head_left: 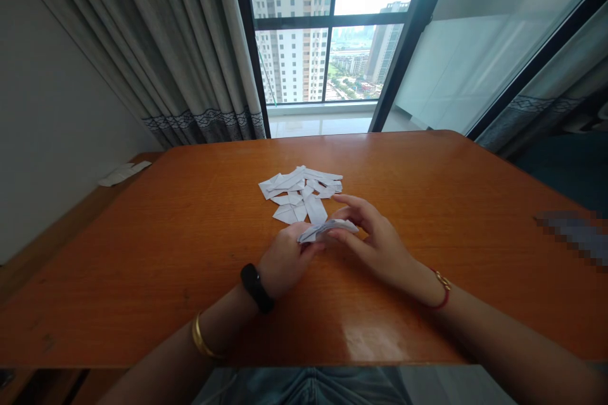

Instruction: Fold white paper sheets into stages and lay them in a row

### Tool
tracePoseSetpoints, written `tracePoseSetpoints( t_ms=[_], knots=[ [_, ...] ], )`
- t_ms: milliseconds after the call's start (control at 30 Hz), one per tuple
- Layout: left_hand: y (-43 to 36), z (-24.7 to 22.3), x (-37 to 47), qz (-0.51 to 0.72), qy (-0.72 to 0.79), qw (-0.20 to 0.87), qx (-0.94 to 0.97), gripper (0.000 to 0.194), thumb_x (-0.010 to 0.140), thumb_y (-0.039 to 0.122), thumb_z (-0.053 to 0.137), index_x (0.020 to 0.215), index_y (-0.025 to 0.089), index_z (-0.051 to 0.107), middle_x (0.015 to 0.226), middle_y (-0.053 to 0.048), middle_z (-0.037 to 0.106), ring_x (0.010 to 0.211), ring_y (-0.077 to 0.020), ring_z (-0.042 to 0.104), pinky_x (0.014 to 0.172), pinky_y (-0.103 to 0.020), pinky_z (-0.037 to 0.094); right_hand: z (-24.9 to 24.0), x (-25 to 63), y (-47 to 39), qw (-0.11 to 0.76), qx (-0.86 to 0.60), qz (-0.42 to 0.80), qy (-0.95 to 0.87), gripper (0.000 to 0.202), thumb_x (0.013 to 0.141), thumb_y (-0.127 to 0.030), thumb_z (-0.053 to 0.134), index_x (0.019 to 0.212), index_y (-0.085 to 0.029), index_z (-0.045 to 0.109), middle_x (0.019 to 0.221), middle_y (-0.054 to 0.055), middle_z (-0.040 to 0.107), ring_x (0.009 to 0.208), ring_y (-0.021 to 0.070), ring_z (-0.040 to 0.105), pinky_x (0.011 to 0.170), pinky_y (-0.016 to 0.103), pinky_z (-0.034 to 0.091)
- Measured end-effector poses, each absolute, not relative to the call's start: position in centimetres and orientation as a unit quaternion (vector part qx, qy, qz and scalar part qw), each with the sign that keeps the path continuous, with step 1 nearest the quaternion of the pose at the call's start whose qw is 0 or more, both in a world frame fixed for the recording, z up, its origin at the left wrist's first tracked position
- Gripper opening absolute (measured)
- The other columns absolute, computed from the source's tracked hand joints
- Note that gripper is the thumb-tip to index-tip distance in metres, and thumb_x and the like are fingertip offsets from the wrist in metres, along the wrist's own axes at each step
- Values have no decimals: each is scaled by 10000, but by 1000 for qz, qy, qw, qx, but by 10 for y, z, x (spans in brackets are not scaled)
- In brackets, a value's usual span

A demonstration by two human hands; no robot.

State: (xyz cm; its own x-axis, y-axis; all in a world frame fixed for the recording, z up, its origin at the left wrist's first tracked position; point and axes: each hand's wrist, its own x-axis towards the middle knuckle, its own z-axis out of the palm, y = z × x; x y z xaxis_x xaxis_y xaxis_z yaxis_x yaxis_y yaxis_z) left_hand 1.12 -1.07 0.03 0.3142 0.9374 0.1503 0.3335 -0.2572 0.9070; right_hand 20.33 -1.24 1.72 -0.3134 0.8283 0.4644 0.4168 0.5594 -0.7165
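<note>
Between my two hands is a folded piece of white paper (327,228), held just above the table near its middle. My left hand (287,259), with a black band on the wrist, pinches the paper's left end. At the other end, the thumb and fingers of my right hand (375,237) close around the paper, its index finger stretched out above. A loose pile of folded white paper pieces (287,183) lies just beyond my hands, the pieces overlapping. My fingers partly cover the held paper, so its full shape is hidden.
The brown wooden table (166,253) stretches out on both sides of my arms. Some white paper (124,173) rests on a ledge at the far left. A blurred patch (577,237) lies at the right edge. Behind the table are a grey curtain (190,44) and a window.
</note>
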Motion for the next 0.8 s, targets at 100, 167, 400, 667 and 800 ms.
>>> tracePoseSetpoints(
  t_ms=[100, 167, 400, 667, 800],
  knots=[
    [-9, -4, 13, 399, 447, 432, 674, 120, 771, 229, 652, 888, 207, 669, 845, -41, 649, 759, -205, 568, 740, -290, 424, 10, 199, -9, 379, -424, 297, -767, 213, 868, -257, 573, 1074, -205, 578, 965, 54, 663, 858, 184, 616, 763, 305, 498],
    [-8, -5, 14, 409, 441, 453, 658, 197, 759, 234, 668, 953, 203, 657, 889, -49, 656, 784, -212, 585, 748, -297, 438, 8, 197, -6, 350, -433, 299, -775, 99, 887, -254, 537, 904, -189, 609, 905, 47, 664, 808, 178, 604, 735, 300, 482],
    [-6, -12, 15, 422, 444, 524, 592, 113, 772, 246, 651, 868, 187, 655, 773, -51, 671, 694, -204, 602, 638, -276, 448, 2, 193, -5, 352, -466, 302, -753, 114, 882, -268, 534, 881, -178, 604, 867, 43, 668, 752, 176, 594, 694, 293, 462],
    [-11, -2, 15, 437, 459, 476, 609, 56, 751, 202, 666, 696, 195, 660, 662, -37, 639, 599, -183, 560, 596, -264, 412, -2, 189, -8, 364, -462, 357, -725, 148, 887, -313, 521, 864, -179, 580, 771, 31, 645, 676, 160, 579, 619, 281, 464],
    [-9, -4, 15, 388, 462, 504, 617, 196, 809, 264, 611, 639, 167, 605, 598, -33, 611, 573, -165, 563, 574, -260, 425, 1, 190, -8, 388, -429, 467, -669, 186, 877, -365, 543, 879, -179, 557, 672, -9, 613, 582, 126, 560, 565, 250, 458]
  ],
)
